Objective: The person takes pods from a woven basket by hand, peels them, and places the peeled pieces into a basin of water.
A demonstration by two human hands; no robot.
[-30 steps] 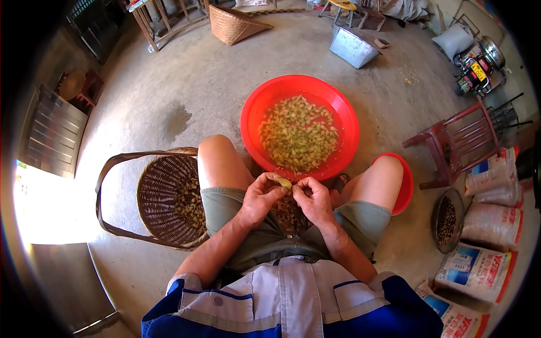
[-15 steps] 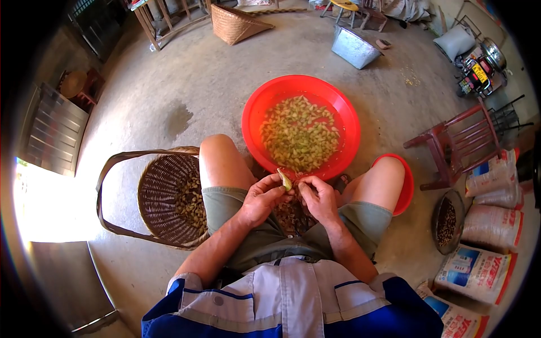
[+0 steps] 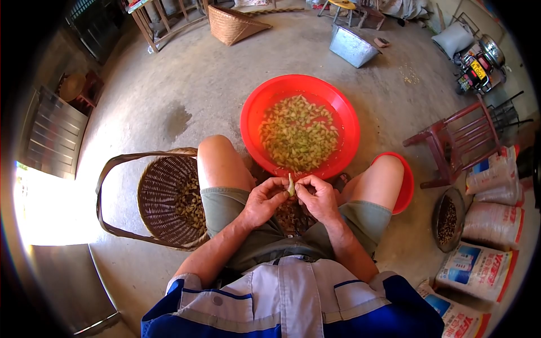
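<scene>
A small pale yellow-green pointed piece [image 3: 291, 185], like a shoot or bulb, stands upright between my hands. The fingers of my left hand [image 3: 262, 200] are closed on its left side. My right hand [image 3: 319, 199] pinches at its right side, fingertips hidden from view. Just beyond my hands is a large red basin [image 3: 349, 112] of water with many similar pale green pieces [image 3: 298, 132] in it. Brownish scraps [image 3: 290, 219] lie beneath my hands between my legs. To my left, a dark wicker basket [image 3: 155, 194] holds brown, unpeeled-looking pieces [image 3: 190, 205].
A smaller red tub [image 3: 407, 186] is partly hidden behind my right knee. A wooden chair [image 3: 451, 146], a dark pan [image 3: 439, 239] and printed sacks [image 3: 476, 270] stand to the right. Further off are a metal bin [image 3: 353, 48] and a woven scoop basket [image 3: 231, 25].
The pale piece has moved slightly right and turned more upright. My left hand has shifted right, bringing its fingers close to the right hand, which now meets the piece.
</scene>
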